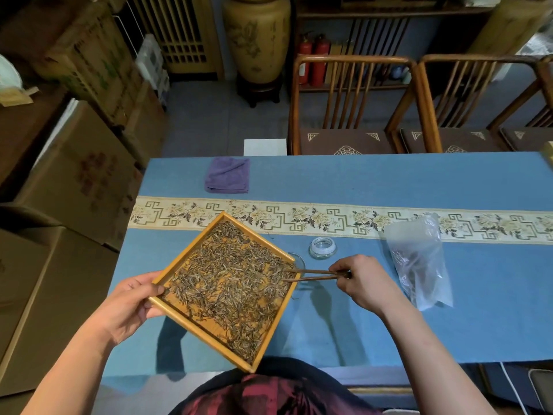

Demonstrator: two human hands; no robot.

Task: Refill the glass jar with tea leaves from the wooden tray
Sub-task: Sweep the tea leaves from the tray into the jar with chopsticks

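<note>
My left hand (131, 304) grips the left edge of the square wooden tray (209, 338), lifted above the blue table and turned like a diamond. Dry tea leaves (230, 280) cover most of its floor. My right hand (359, 283) pinches dark wooden tongs (314, 275) whose tips reach into the leaves at the tray's right corner. The glass jar (300, 262) stands just behind that corner, mostly hidden by the tray. Its glass lid (322, 248) lies on the cloth a little further back.
A clear plastic bag (419, 262) with some leaves lies to the right. A folded purple cloth (227, 175) sits at the table's far left. A patterned runner (359, 220) crosses the table. Wooden chairs (353, 106) stand behind; cardboard boxes (74, 175) crowd the left.
</note>
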